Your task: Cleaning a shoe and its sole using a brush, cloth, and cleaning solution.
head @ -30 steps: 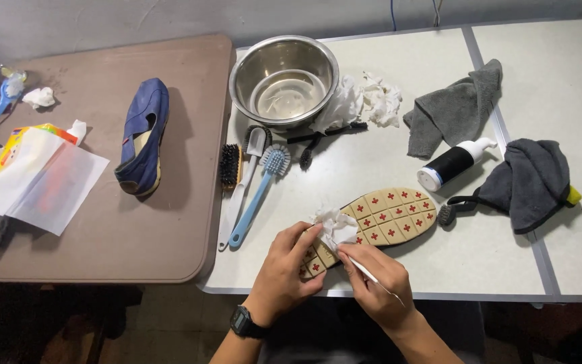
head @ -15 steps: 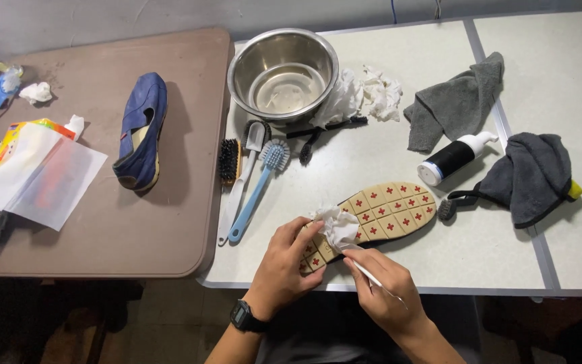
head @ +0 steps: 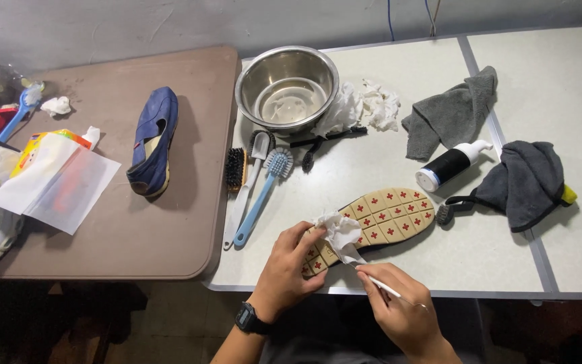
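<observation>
White table [head: 479,256] holds bowl [head: 286,87] (steel), brushes [head: 254,185], cloths [head: 453,114].

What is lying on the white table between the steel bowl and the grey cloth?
In the head view, crumpled white tissue paper lies between the steel bowl and the grey cloth, touching the bowl's right side; bare table separates it from the cloth.

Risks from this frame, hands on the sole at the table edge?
1. The upturned tan shoe sole with red crosses lies with its heel end at the white table's front edge, pinned only by the left hand; a slip might tip it off.
2. The right hand works a thin white stick near the left fingers; it might poke them.
3. The crumpled white tissue hides part of the sole.
</observation>
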